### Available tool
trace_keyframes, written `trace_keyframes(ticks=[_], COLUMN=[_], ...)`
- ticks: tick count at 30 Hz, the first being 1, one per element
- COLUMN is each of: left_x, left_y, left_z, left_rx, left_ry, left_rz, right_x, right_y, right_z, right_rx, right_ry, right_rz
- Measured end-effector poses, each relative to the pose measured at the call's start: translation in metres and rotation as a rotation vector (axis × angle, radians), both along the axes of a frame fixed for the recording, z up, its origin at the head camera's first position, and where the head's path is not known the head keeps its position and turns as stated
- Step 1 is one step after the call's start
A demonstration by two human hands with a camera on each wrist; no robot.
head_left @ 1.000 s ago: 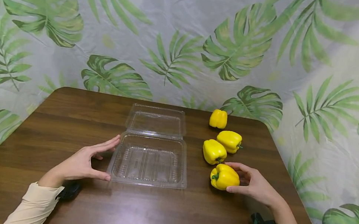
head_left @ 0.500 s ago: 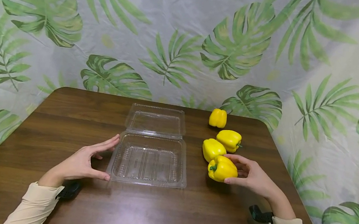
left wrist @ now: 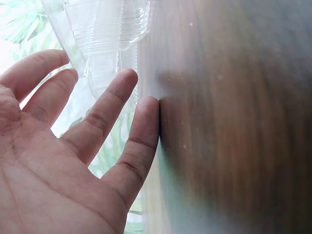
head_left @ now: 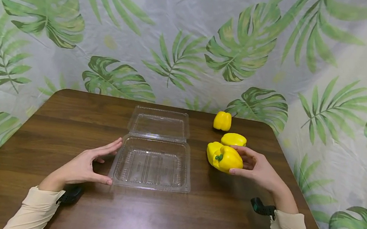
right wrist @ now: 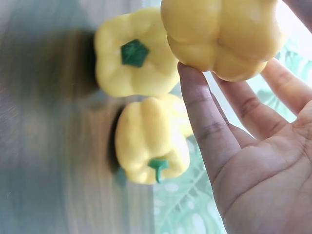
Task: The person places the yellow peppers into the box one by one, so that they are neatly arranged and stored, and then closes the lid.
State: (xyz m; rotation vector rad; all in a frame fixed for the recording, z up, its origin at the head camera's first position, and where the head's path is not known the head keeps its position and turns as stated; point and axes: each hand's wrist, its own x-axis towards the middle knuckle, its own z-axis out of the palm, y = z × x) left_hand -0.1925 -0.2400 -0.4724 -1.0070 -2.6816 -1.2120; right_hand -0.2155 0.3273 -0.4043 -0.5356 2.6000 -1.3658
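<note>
My right hand (head_left: 260, 170) grips a yellow bell pepper (head_left: 229, 159) between thumb and fingers. In the right wrist view that bell pepper (right wrist: 222, 36) is lifted off the table, above two others. It partly hides a second yellow bell pepper (head_left: 212, 150); behind lies a third bell pepper (head_left: 233, 139). At the left, my left hand (head_left: 82, 165) has its fingers spread, thumb and fingertips at the left rim of a clear plastic clamshell container (head_left: 149, 187). The container lies opened, its lid (head_left: 159, 126) folded back. In the left wrist view the left hand (left wrist: 83, 146) holds nothing.
One more yellow bell pepper (head_left: 222, 121) stands near the far edge of the brown wooden table (head_left: 157, 218). Behind the table hangs a leaf-patterned cloth (head_left: 178, 45), which also runs along the right side.
My right hand has raised the nearest bell pepper and carried it away from me, so that it now overlaps the second one. The left hand and the container have stayed in place.
</note>
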Motion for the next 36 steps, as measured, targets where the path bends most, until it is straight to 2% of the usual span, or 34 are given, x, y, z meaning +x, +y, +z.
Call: trace_keyframes(ticks=[14, 20, 29, 36], left_x=[0.001, 0.000, 0.000, 0.000], left_y=[0.001, 0.001, 0.000, -0.001], left_z=[0.000, 0.001, 0.000, -0.001], left_rx=[0.010, 0.005, 0.012, 0.009], left_ry=[0.010, -0.007, 0.011, 0.005], left_rz=[-0.003, 0.000, -0.008, -0.005], right_x=[-0.018, -0.026, -0.038, -0.046], right_y=[-0.028, -0.043, -0.069, -0.089], right_z=[0.014, 0.016, 0.016, 0.014], right_rx=[-0.033, -0.062, -0.067, -0.056], right_ry=[0.028, 0.014, -0.027, -0.026], right_rz=[0.027, 0.047, 0.097, 0.112])
